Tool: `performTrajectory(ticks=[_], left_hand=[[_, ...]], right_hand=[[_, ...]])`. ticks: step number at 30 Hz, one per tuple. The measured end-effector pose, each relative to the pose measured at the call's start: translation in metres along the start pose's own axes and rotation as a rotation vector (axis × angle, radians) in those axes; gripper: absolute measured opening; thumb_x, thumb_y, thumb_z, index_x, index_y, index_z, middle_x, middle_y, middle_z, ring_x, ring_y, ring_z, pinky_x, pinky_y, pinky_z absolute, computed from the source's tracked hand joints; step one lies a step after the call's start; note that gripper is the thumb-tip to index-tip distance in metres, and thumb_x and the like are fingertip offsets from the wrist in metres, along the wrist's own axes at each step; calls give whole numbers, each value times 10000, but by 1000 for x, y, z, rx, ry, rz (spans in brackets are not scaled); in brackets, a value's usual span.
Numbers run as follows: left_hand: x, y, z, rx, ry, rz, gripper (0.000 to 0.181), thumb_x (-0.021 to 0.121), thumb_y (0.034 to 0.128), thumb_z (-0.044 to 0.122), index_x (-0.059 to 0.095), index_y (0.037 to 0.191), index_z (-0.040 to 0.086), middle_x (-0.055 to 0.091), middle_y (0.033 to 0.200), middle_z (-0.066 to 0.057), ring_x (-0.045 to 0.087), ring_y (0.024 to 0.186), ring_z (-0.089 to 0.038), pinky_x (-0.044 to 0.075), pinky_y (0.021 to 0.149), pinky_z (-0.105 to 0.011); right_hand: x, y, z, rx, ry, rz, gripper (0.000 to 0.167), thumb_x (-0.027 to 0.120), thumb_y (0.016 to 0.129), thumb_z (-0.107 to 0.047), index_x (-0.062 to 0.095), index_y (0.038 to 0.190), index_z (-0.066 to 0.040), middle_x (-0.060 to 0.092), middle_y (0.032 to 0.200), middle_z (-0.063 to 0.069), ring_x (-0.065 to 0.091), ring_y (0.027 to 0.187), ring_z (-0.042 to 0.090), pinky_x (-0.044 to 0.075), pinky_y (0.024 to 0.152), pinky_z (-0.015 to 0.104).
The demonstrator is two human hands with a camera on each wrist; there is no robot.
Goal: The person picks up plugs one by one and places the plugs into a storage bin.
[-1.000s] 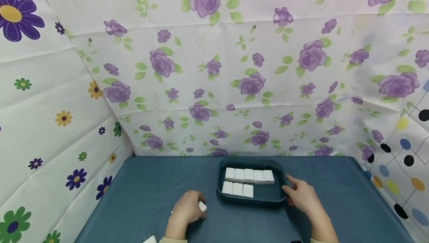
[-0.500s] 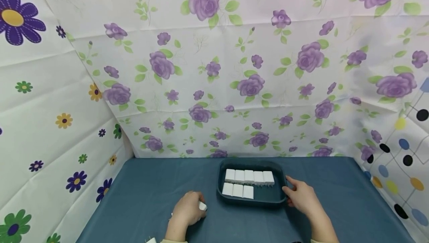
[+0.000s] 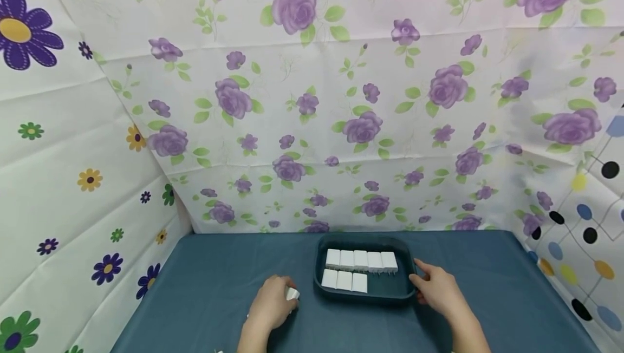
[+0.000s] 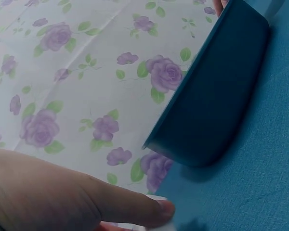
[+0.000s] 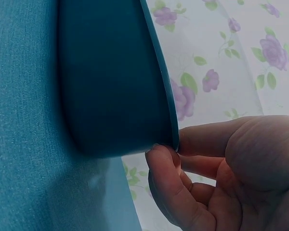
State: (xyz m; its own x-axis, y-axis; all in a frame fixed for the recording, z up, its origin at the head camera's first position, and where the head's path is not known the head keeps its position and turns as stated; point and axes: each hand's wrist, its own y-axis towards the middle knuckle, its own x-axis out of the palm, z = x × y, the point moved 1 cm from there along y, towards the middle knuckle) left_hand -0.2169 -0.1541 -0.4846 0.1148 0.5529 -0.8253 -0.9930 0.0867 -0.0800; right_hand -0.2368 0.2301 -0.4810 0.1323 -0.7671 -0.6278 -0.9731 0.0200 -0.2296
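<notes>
In the head view my left hand point(image 3: 270, 303) grips a white plug charger point(image 3: 292, 293) between thumb and fingers, to the left of the dark blue tray point(image 3: 363, 299). Most of that charger is hidden by the hand; the left wrist view shows a white corner under the thumb point(image 4: 135, 207). At the tray's right end my right hand point(image 3: 440, 289) pinches the rim, thumb and fingers on either side, as the right wrist view shows. Inside the tray lie white plug chargers point(image 3: 346, 258): a back row of several with prongs toward me, and a front row of three at the left.
Part of another white object point(image 3: 219, 351) shows at the bottom edge of the head view. A blue cloth point(image 3: 219, 266) covers the table. Flowered sheets point(image 3: 273, 125) hang behind it and at the left; a dotted one hangs at the right.
The head view has tilted up slightly. My left hand has shifted a little up and forward with the charger, which is turned somewhat. The right hand stays on the tray rim.
</notes>
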Motion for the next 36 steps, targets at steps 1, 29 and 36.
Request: performTrajectory(ticks=[1, 29, 36], left_hand=[[0, 0, 0, 6, -4, 8, 213, 868, 877, 98, 791, 1071, 55, 663, 1014, -123, 591, 823, -240, 525, 735, -470], [5, -2, 42, 158, -205, 179, 333, 783, 973, 92, 746, 1299, 40, 645, 1194, -105, 651, 1101, -306, 547, 936, -547], [20, 0, 69, 193, -286, 217, 303, 816, 955, 126, 764, 1250, 85, 652, 1114, -53, 626, 971, -194, 565, 827, -443]], right_hand=[[0, 0, 0, -4, -1, -1, 614, 603, 1093, -177, 392, 1625, 46, 627, 813, 103, 679, 666, 216, 582, 640, 391], [0, 3, 10, -2, 28, 5, 620, 611, 1091, -178, 392, 1631, 35, 625, 817, 106, 671, 666, 220, 595, 660, 412], [1, 1, 8, -4, 47, -2, 618, 617, 1088, -174, 400, 1630, 30, 627, 819, 109, 673, 668, 223, 599, 662, 414]])
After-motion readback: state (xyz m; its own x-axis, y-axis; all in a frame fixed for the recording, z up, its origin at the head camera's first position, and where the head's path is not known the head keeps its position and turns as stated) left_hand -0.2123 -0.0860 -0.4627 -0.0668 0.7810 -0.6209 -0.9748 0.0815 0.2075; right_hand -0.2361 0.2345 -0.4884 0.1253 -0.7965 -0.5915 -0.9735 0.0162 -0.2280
